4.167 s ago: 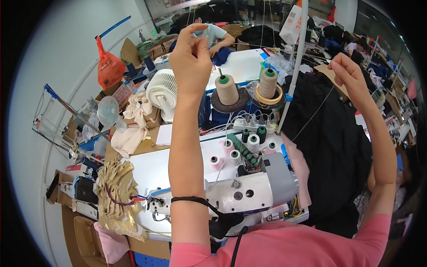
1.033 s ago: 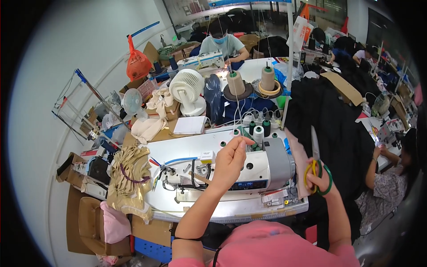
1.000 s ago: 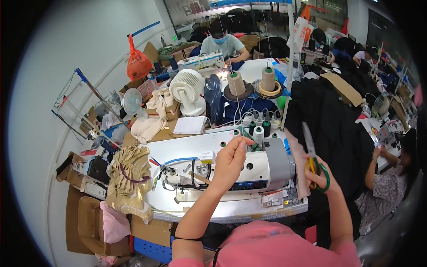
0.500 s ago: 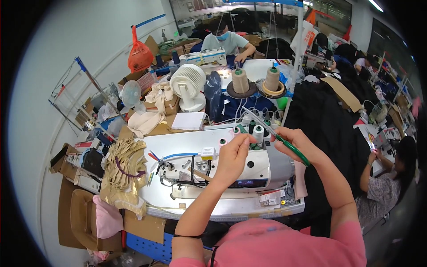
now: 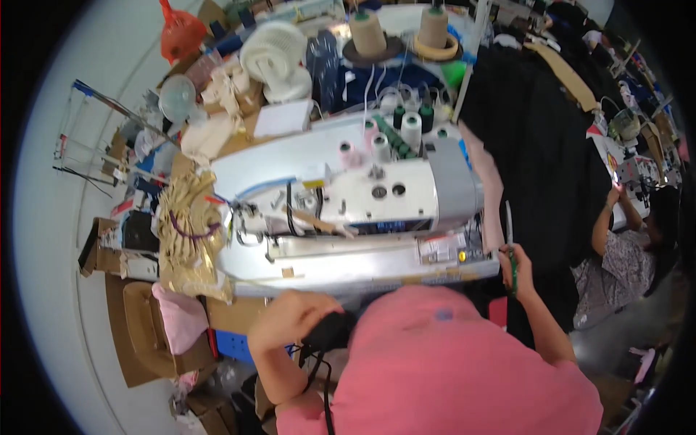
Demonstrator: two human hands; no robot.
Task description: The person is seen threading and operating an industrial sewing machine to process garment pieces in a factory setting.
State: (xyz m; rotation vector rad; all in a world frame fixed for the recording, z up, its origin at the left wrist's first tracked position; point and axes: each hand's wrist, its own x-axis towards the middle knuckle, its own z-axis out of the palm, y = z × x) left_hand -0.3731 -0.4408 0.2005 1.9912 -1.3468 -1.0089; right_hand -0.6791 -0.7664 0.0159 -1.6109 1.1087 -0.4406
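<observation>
My right hand (image 5: pixel 522 279) grips scissors (image 5: pixel 512 257) with green handles, blades pointing up, at the right end of the white sewing machine (image 5: pixel 384 188) beside a strip of pale pink fabric (image 5: pixel 491 206). My left hand (image 5: pixel 304 312) is bent low below the front edge of the sewing table (image 5: pixel 341 272), against a black fabric item (image 5: pixel 325 332) with dark straps; its fingers are blurred and partly hidden. Thread spools (image 5: pixel 410 134) in white, pink and dark green stand behind the machine, with two large beige cones (image 5: pixel 368 32) farther back.
Crumpled gold-beige fabric (image 5: pixel 190 246) lies left of the machine, above a cardboard box (image 5: pixel 148 326) with pink cloth. Black fabric (image 5: pixel 544 159) is piled to the right. A white fan (image 5: pixel 272 54) sits behind. A co-worker (image 5: pixel 609 268) works at another machine on the right.
The view has tipped downward. My left hand has dropped from above the machine to below the table's edge; my right hand and scissors have moved right, away from the thread spools.
</observation>
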